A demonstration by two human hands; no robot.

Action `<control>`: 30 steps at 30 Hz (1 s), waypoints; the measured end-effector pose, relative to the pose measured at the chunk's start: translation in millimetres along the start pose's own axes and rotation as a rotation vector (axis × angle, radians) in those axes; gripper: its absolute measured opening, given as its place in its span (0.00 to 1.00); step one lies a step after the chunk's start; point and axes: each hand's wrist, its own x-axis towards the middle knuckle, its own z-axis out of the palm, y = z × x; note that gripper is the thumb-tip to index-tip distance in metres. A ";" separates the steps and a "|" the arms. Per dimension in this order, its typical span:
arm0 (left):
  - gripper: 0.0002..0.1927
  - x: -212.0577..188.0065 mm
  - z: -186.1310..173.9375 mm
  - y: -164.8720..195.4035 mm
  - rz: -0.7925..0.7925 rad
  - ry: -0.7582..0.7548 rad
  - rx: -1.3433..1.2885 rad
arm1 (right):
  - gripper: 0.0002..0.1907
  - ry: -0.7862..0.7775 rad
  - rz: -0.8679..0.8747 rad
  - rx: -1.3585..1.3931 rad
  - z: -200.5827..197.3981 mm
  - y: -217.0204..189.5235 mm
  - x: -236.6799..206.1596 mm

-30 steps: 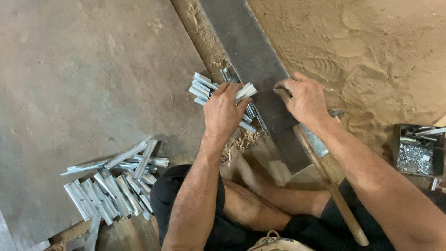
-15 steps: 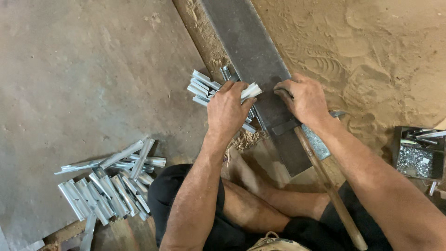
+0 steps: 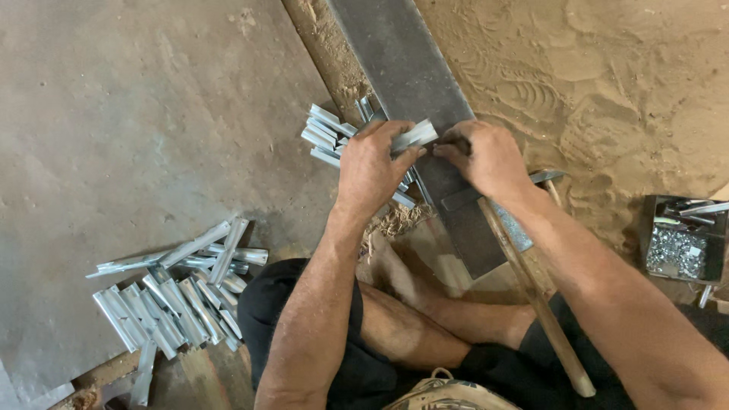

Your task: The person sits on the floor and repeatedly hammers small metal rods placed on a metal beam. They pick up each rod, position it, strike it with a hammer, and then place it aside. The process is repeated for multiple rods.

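A short, shiny silver metal channel piece (image 3: 414,137) lies across the near part of a long, dark grey steel bar (image 3: 414,83), pinned there under the fingers of the left hand (image 3: 372,163). That hand is closed down over the piece, thumb on one side and fingers curled over the top, so only the end toward the right hand shows. The right hand (image 3: 486,156) sits just beside it on the bar, fingers bunched and pinched together at the free end of the piece; whether they grip something small of their own is hard to tell, since the fingertips hide the spot.

Beyond and to the outer side of the left hand, a small stack of similar silver metal strips (image 3: 326,133) rests at the bar's edge, partly under the wrist. Under the right forearm a hammer with a long wooden handle (image 3: 535,296) lies slanted, its metal head close to the right wrist. Far out past the right elbow stands a dark open box of small silvery fasteners (image 3: 676,250). Well apart from the left elbow, on the grey concrete floor (image 3: 137,114), lies a loose heap of more bright metal channel pieces (image 3: 178,292). Sandy ground (image 3: 607,68) spreads beyond the right hand. The person's bare crossed legs (image 3: 425,319) sit below both hands.
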 end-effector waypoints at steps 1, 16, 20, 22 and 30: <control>0.20 -1.1 1.4 -1.0 0.027 -0.003 0.008 | 0.13 0.001 0.086 -0.008 -9.0 -1.0 -5.3; 0.18 -4.1 22.6 -6.7 0.062 -0.084 0.132 | 0.20 -0.281 0.547 -0.111 -79.7 -5.2 -171.0; 0.18 -3.3 23.1 -4.4 0.073 -0.066 0.153 | 0.19 -0.141 0.502 -0.042 -82.0 -9.4 -157.2; 0.18 -2.6 23.6 -3.2 0.066 -0.060 0.160 | 0.18 -0.117 0.485 -0.061 -76.8 -8.3 -150.4; 0.18 -4.1 26.1 -2.1 0.046 -0.055 0.205 | 0.21 -0.104 0.602 0.287 -63.0 -7.4 -136.8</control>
